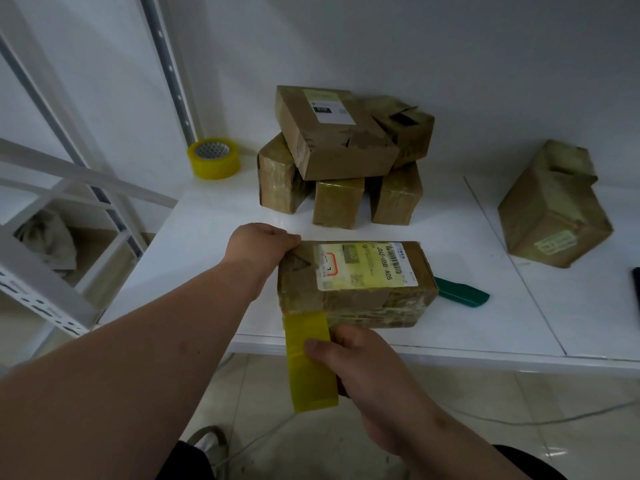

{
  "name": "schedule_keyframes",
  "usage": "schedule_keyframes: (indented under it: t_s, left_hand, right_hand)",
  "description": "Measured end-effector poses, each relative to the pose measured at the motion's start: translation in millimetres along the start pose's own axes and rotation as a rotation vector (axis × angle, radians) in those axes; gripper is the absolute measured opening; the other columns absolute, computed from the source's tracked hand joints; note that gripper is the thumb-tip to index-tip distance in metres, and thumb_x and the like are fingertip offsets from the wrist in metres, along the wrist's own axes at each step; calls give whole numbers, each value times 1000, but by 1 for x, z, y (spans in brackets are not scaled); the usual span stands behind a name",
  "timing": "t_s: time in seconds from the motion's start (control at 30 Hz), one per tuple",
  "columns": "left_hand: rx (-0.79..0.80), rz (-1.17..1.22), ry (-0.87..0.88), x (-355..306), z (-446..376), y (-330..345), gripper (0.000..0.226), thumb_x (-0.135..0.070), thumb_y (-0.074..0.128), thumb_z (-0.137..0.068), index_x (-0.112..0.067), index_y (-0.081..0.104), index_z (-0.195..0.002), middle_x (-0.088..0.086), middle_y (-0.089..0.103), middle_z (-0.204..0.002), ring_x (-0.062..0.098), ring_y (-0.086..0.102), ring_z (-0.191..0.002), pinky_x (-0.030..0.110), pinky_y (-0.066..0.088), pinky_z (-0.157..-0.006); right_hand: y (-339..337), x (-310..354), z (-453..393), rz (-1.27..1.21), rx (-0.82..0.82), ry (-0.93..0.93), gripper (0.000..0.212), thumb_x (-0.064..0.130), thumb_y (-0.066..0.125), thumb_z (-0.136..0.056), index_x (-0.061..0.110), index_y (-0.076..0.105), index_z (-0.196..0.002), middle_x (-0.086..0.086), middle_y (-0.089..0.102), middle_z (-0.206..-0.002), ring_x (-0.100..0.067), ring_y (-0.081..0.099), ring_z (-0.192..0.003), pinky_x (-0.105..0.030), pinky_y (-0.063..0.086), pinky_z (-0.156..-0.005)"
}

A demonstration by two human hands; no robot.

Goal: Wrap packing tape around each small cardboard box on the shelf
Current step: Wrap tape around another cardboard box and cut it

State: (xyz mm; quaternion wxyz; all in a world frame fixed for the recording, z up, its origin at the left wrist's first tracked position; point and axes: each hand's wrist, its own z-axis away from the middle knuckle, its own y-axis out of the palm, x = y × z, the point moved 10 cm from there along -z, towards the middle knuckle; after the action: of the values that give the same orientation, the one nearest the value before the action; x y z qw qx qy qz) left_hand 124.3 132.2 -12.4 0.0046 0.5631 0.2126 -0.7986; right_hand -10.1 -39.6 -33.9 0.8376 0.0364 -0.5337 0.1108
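A small cardboard box with a shipping label on top lies near the front edge of the white shelf. My left hand grips its far left corner. My right hand holds a yellow tape roll just below the shelf edge. A strip of tape runs from the roll up onto the box's front left face. The box is wrapped in yellowish tape bands.
A pile of several cardboard boxes stands at the back. A second yellow tape roll sits at the back left. A lone taped box is on the right. A green cutter lies right of my box. Metal shelf posts rise at left.
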Motion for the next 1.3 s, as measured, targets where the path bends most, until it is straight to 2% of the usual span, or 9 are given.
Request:
schedule_keyframes:
  t_s: [0.1,0.3,0.47,0.6,0.77,0.9,1.0,1.17,1.3]
  left_hand:
    - [14,-55,63,-9,-3,0,54,-23,79,-78,-24,57,-128,4,57,-117,17,56,-91,24,46,-70]
    - [-23,-814,659,-64,23,23,19,-24,53,-95,-30,70,-101,0,60,-109,20,54,-102,37,49,-88]
    - [175,-876,495,-43,14,30,27,-31,37,-102,-26,61,-92,1,61,-99,18,53,-89,34,45,-81]
    - [330,-440,165,-19,9,25,33,-41,43,-101,-18,65,-110,4,61,-120,14,55,-94,25,40,-77]
    - [97,-700,819,-65,49,3,50,-33,56,-95,-24,45,-143,-1,41,-150,22,39,-135,37,31,-113]
    - [632,-974,691,-19,61,39,57,-31,39,-103,-22,13,-154,-6,2,-162,11,-3,-148,19,-2,-115]
    - [767,-870,445,-14,56,37,76,-11,49,-96,-30,3,-153,-12,-12,-161,13,-15,-147,28,2,-117]
    - [662,-999,535,-10,55,31,113,-25,79,-75,-41,-2,-152,-11,-22,-159,15,12,-147,28,31,-111]
    - [509,-900,634,-17,48,24,105,-37,82,-72,-40,13,-152,-2,19,-156,17,33,-137,22,31,-105]
  right_hand:
    - [1,-2,-1,-2,9,-8,15,32,66,-85,19,72,-88,-5,73,-94,-25,70,-90,-53,54,-87]
    - [2,-6,-5,-24,15,6,13,31,68,-82,19,72,-83,-5,73,-90,-26,70,-88,-50,56,-84]
    - [2,-8,-7,-26,16,17,10,26,66,-87,18,72,-88,-5,73,-92,-25,70,-89,-47,57,-83]
    - [3,-8,-9,-34,26,36,10,25,64,-91,20,72,-95,-2,74,-97,-22,70,-93,-42,58,-84]
    - [0,-8,-9,11,8,30,13,28,65,-89,21,71,-97,-2,73,-101,-21,68,-97,-48,53,-92]
    - [-2,-6,-10,53,-5,25,15,32,65,-89,20,71,-97,-3,72,-101,-23,67,-98,-51,51,-94]
    - [-3,-4,-8,75,-9,14,18,35,63,-90,21,70,-100,-1,71,-103,-21,66,-99,-50,50,-96]
    - [-8,-2,-4,54,-9,-5,16,33,63,-91,22,71,-100,1,72,-100,-19,67,-97,-48,51,-95]
    - [-6,12,3,33,65,-46,16,23,66,-88,18,71,-103,-3,73,-103,-21,66,-99,-41,52,-92]
